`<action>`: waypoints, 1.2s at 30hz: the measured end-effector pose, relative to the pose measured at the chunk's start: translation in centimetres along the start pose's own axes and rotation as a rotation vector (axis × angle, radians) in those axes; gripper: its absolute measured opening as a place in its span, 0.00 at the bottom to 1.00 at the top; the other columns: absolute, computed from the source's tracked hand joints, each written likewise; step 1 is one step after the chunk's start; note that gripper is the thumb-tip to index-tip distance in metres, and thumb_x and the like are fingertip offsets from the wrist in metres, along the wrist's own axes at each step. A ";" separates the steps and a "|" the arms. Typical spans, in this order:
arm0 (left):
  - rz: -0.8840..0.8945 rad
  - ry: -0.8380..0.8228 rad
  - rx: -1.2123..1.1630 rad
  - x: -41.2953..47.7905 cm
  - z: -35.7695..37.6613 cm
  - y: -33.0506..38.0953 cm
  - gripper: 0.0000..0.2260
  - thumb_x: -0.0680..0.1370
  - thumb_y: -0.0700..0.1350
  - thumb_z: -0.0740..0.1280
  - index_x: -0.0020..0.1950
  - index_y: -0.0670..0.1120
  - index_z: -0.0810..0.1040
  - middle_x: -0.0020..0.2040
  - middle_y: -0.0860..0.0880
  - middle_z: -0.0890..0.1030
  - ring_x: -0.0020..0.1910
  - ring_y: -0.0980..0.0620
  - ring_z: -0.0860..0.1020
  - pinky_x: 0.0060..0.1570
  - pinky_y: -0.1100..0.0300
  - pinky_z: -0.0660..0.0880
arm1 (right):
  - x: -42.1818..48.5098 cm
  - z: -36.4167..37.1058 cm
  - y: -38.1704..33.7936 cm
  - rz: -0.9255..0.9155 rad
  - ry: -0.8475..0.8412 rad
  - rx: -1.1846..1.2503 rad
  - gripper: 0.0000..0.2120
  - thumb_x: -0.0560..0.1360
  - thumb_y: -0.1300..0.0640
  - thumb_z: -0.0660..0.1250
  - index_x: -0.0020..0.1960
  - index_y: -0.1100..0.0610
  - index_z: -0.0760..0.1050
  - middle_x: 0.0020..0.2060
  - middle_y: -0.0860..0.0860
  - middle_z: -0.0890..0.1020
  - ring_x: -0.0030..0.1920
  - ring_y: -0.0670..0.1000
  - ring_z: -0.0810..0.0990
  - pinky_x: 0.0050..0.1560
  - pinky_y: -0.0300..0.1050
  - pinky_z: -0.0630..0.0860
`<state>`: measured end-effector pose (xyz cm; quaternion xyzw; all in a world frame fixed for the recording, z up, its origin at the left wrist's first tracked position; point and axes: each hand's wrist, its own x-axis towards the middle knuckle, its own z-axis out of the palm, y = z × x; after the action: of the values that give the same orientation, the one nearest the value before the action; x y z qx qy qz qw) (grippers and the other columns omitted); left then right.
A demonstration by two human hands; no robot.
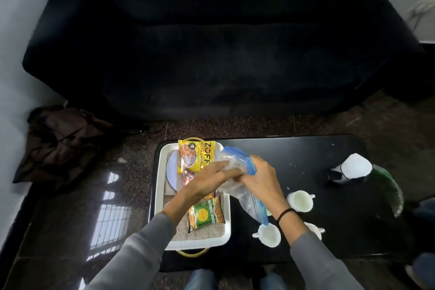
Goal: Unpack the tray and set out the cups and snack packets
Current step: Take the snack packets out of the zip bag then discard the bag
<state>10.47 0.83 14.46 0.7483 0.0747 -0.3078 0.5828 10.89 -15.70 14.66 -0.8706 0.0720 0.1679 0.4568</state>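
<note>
Three white cups (pixel 300 200) stand right of the white tray (pixel 162 186); snack packets (pixel 196 155) remain inside. My left hand (pixel 211 178) and right hand (pixel 256 178) both grip a clear zip bag (pixel 237 160) above its right edge.

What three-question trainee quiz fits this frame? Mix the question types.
1. True or false: the yellow snack packet lies inside the white rectangular tray.
2. How many white handled cups stand on the black table: A) one B) three C) five?
3. Fill in: both the left hand and the right hand hold the clear ____ with a blue zip edge.

Key: 1 true. 2 B. 3 plastic bag.
</note>
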 end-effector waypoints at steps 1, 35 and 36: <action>0.015 0.061 0.062 0.2 0.6 0.3 0.18 0.72 0.64 0.69 0.44 0.50 0.85 0.46 0.52 0.86 0.48 0.51 0.83 0.56 0.51 0.76 | 0.0 -0.5 0.3 0.020 0.004 0.011 0.15 0.66 0.59 0.76 0.41 0.41 0.77 0.39 0.44 0.83 0.38 0.32 0.79 0.34 0.24 0.72; 0.032 -0.094 0.278 14.5 43.2 10.7 0.21 0.82 0.46 0.63 0.73 0.45 0.63 0.56 0.39 0.84 0.52 0.38 0.84 0.54 0.43 0.81 | -4.3 -27.6 32.3 0.352 0.526 1.170 0.30 0.70 0.47 0.77 0.68 0.51 0.70 0.66 0.54 0.79 0.59 0.52 0.84 0.50 0.45 0.83; 0.016 -0.082 0.256 15.2 44.4 10.6 0.20 0.82 0.46 0.63 0.73 0.45 0.64 0.56 0.39 0.84 0.52 0.38 0.84 0.53 0.43 0.81 | -4.4 -27.8 33.3 0.366 0.515 1.120 0.34 0.68 0.42 0.78 0.68 0.48 0.69 0.67 0.51 0.78 0.61 0.50 0.83 0.54 0.47 0.82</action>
<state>11.06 -46.93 9.06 0.8038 0.0048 -0.3405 0.4879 3.84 -57.70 5.17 -0.4861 0.4035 -0.0345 0.7744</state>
